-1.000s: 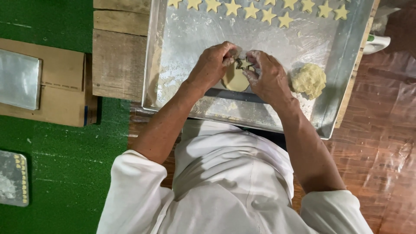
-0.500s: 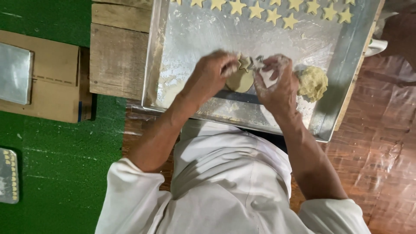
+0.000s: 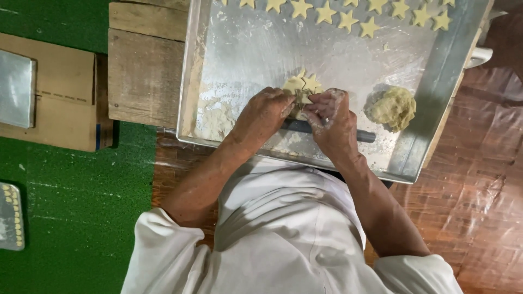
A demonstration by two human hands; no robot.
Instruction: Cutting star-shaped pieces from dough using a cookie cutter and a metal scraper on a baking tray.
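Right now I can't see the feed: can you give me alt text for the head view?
Both hands, left hand and right hand, pinch a small piece of pale dough with a star shape in it, on a floured metal tray. A dark rolling pin lies under the hands, a dough lump sits to the right, and cut-out stars line the far edge.

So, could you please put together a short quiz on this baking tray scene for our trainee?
1. True or false: both hands, left hand and right hand, touch the flattened dough.
2. What shape are the cut pieces along the far side of the metal tray?
3. The dough lump lies: A) left of the left hand, B) right of the right hand, C) off the tray.

Key: 1 true; 2 stars; 3 B.
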